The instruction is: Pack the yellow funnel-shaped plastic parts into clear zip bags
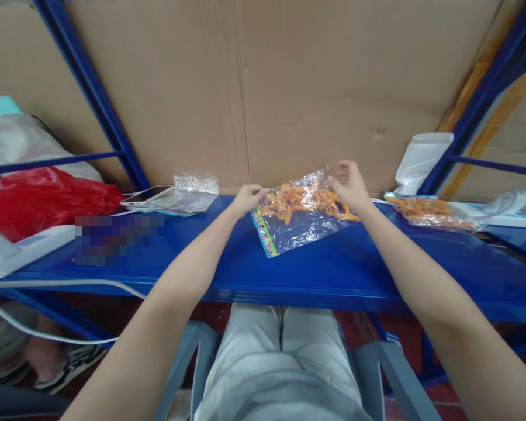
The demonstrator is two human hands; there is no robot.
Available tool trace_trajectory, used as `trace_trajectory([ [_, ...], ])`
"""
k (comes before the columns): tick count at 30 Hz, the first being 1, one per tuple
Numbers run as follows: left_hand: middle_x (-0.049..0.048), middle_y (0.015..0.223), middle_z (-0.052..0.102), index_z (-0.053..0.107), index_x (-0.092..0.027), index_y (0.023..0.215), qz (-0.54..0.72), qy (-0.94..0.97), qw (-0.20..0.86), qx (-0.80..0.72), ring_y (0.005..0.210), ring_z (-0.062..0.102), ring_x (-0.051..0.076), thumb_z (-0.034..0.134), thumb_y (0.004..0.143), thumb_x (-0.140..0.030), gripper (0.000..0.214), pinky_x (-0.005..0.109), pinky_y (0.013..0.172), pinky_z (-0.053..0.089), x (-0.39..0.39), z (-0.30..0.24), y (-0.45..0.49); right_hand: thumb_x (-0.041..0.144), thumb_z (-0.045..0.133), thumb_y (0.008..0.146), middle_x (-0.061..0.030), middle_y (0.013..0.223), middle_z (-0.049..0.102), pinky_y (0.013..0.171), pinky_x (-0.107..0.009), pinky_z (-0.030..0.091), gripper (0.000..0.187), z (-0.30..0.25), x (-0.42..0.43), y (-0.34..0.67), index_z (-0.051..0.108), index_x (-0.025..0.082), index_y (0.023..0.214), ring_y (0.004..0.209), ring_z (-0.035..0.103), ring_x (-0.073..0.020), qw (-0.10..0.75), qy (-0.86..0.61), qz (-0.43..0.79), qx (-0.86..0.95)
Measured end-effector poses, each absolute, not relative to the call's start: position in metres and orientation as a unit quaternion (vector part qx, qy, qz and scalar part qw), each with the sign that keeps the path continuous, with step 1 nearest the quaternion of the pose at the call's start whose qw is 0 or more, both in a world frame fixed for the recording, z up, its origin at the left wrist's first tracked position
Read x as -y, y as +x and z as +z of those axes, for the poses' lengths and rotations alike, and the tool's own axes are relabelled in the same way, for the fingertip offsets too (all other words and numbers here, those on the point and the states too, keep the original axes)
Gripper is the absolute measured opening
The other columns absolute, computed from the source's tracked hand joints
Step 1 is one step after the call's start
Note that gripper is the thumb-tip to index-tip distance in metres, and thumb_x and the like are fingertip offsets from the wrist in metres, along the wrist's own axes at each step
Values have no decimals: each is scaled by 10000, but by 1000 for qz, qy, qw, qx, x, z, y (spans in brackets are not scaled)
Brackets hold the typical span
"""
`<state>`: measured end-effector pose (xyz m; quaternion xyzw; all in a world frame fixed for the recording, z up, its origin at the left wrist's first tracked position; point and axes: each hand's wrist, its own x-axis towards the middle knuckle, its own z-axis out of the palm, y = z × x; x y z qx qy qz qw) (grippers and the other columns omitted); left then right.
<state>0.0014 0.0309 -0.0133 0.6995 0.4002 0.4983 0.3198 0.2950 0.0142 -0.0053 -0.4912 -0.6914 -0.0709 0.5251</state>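
Head view: a clear plastic bag of orange plastic rings [298, 215] lies slantwise on the blue metal shelf [342, 269], its long axis running between the hands; left hand [246, 197] pinches its near-left corner, right hand [352, 186] rests fingers-spread on the far end.

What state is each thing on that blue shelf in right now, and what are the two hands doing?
Clear bag of orange pieces: lying flat on the blue shelf, filled.
Left hand: pinching the bag's left edge.
Right hand: resting on the bag's right side, fingers loosely spread.
Second bag of orange pieces: lying untouched, to the right.
Empty clear bags: piled, crumpled.
Red bag: crumpled, lying at far left.
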Motion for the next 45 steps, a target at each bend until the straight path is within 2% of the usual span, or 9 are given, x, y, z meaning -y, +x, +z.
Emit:
trace_trajectory([
  [4, 3, 523, 602, 556, -158, 546, 549, 667, 315, -392, 443, 516, 94, 660, 856, -288, 352, 200, 497, 420, -34, -11, -1, 393, 635, 789, -113, 1236, 553, 879, -410, 517, 455, -8, -24, 300, 466, 235, 1182, 1078, 590, -232, 612, -492, 102, 611],
  [11, -26, 513, 593, 523, -174, 624, 629, 594, 329, -380, 379, 485, 85, 619, 883, -244, 285, 199, 453, 414, -35, -7, -1, 285, 679, 785, -30, 1079, 638, 607, -260, 567, 359, -6, -7, 288, 439, 268, 1052, 775, 672, -143, 614, -492, 356, 504],
  [15, -35, 523, 584, 541, -180, 675, 667, 548, 342, -372, 422, 528, 99, 587, 897, -229, 232, 203, 475, 439, -37, -7, 1, 276, 690, 800, -14, 925, 667, 599, -241, 568, 291, 2, 3, 280, 465, 248, 982, 706, 664, -124, 626, -413, 457, 479],
  [18, -36, 548, 582, 548, -180, 676, 682, 534, 340, -367, 486, 566, 101, 590, 895, -227, 229, 197, 515, 451, -40, -9, 3, 278, 649, 854, -26, 832, 680, 596, -221, 561, 151, 6, 12, 268, 536, 204, 920, 622, 637, -101, 593, -392, 502, 493],
  [20, -36, 571, 586, 552, -177, 671, 685, 526, 346, -366, 515, 573, 95, 588, 893, -213, 228, 193, 539, 453, -41, -11, 6, 261, 624, 878, -32, 778, 680, 535, -196, 531, 100, 8, 19, 259, 576, 174, 870, 553, 610, -86, 572, -397, 505, 510],
  [23, -33, 610, 604, 564, -174, 678, 681, 523, 359, -366, 563, 592, 91, 593, 887, -213, 214, 194, 586, 464, -41, -13, 10, 272, 634, 877, -27, 698, 660, 445, -175, 465, 156, 9, 23, 249, 589, 153, 787, 479, 569, -74, 571, -416, 480, 521],
  [33, 5, 628, 672, 589, -169, 787, 638, 538, 380, -400, 562, 643, 130, 563, 921, -288, 181, 203, 531, 454, -31, -9, 14, 207, 544, 904, -10, 687, 663, 416, -175, 409, 181, 9, 19, 249, 579, 160, 733, 404, 503, -52, 622, -451, 416, 486],
  [39, 52, 928, 735, 576, -200, 1040, 631, 536, 434, -355, 575, 632, 112, 611, 898, -390, 239, 221, 535, 487, -26, -5, 10, 211, 561, 876, -20, 779, 704, 454, -205, 437, 112, 8, 14, 255, 604, 175, 779, 409, 501, -52, 655, -457, 382, 465],
  [45, 75, 1190, 666, 483, -284, 1280, 632, 537, 481, -284, 824, 681, 157, 669, 873, -366, 455, 289, 724, 553, -17, 3, 18, 280, 542, 879, -3, 847, 712, 471, -230, 464, 100, 5, 5, 260, 610, 215, 846, 465, 533, -78, 693, -449, 315, 468],
])
